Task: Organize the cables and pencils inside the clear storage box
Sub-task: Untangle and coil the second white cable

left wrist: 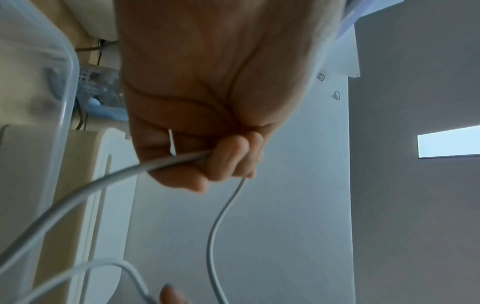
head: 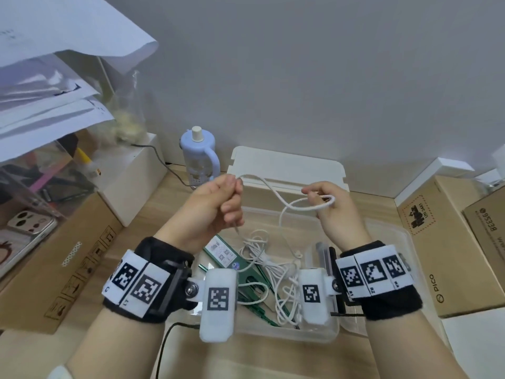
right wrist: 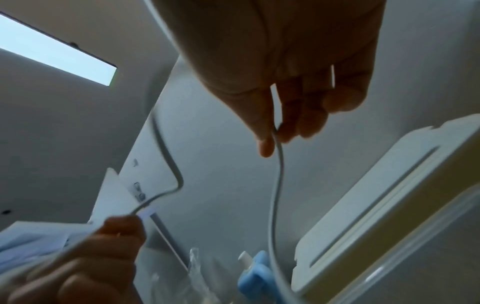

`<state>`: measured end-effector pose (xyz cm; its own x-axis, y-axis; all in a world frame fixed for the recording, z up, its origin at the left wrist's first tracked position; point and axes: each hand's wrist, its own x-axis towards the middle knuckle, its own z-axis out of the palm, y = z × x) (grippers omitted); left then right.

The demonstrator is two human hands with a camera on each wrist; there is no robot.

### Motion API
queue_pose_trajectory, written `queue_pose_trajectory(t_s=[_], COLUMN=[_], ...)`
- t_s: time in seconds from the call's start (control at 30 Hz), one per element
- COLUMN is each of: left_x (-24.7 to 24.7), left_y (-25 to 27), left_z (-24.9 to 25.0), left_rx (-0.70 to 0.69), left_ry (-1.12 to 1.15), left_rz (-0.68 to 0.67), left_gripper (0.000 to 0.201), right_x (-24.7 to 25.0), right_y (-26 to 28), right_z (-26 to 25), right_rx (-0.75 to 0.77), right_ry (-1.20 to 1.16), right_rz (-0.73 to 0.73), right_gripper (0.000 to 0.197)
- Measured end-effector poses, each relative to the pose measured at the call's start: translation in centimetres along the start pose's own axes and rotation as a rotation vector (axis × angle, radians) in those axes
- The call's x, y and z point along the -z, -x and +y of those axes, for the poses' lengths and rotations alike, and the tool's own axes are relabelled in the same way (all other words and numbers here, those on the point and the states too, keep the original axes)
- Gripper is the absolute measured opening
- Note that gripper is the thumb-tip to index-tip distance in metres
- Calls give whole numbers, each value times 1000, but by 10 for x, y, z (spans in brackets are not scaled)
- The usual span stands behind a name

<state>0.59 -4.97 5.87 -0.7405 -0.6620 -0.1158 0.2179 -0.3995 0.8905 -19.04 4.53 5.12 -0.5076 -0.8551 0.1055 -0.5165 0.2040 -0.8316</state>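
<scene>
Both hands are raised over the clear storage box (head: 273, 333) with one white cable (head: 273, 190) stretched between them. My left hand (head: 232, 195) grips the cable in a fist; the left wrist view shows the cable (left wrist: 145, 166) running out of the curled fingers (left wrist: 221, 162). My right hand (head: 319, 198) has a loop of cable wound round its fingers, and in the right wrist view thumb and fingers (right wrist: 265, 131) pinch the strand (right wrist: 279, 174). The rest of the cable hangs into a white tangle (head: 262, 258) in the box, over green pencils (head: 257, 295).
A green barcoded packet (head: 221, 253) lies in the box. The white lid (head: 287, 165) leans behind it against the wall, beside a blue-lidded bottle (head: 198, 151). Cardboard boxes stand at the right (head: 437, 242) and left (head: 68, 269), with a phone (head: 27, 228) and papers on the left.
</scene>
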Motion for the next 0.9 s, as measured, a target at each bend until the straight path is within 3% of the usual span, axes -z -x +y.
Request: queue_pose_trajectory(t_s=[0.13, 0.23, 0.27, 0.33, 0.43, 0.47, 0.6, 0.7, 0.77, 0.87, 0.9], left_x=[4, -5, -11, -22, -19, -11, 28, 40, 31, 1, -8], left_y=[-1, -1, 0, 0, 0, 0, 12, 18, 16, 8, 6], left_z=[4, 3, 3, 5, 10, 11, 2, -4, -4, -2, -1], left_rx=[-54, -53, -48, -35, -21, -9, 69, 101, 106, 85, 69], left_ry=[-57, -196, -251, -317, -301, -298, -410, -468, -484, -545, -560], left_rz=[63, -50, -105, -185, -177, -162, -101, -77, -124, -212, -238], left_gripper=[26, 23, 22, 23, 23, 24, 28, 45, 29, 23, 23], right_x=[1, -1, -6, -13, -14, -9, 23, 30, 23, -1, -10], right_y=[5, 17, 19, 21, 17, 14, 6, 3, 7, 18, 22], right_z=[-3, -28, -37, -52, -60, -56, -34, -18, -17, -37, -46], right_rx=[-70, 72, 115, 163, 135, 112, -64, -195, -111, 161, 222], right_ry=[-23, -57, -82, -165, -325, -360, -503, -320, -9, 261, 299], right_rz=[-85, -308, -375, -449, -326, -234, 59, 111, 40, -326, -444], right_gripper=[25, 76, 85, 76, 19, 11, 17, 19, 20, 73, 79])
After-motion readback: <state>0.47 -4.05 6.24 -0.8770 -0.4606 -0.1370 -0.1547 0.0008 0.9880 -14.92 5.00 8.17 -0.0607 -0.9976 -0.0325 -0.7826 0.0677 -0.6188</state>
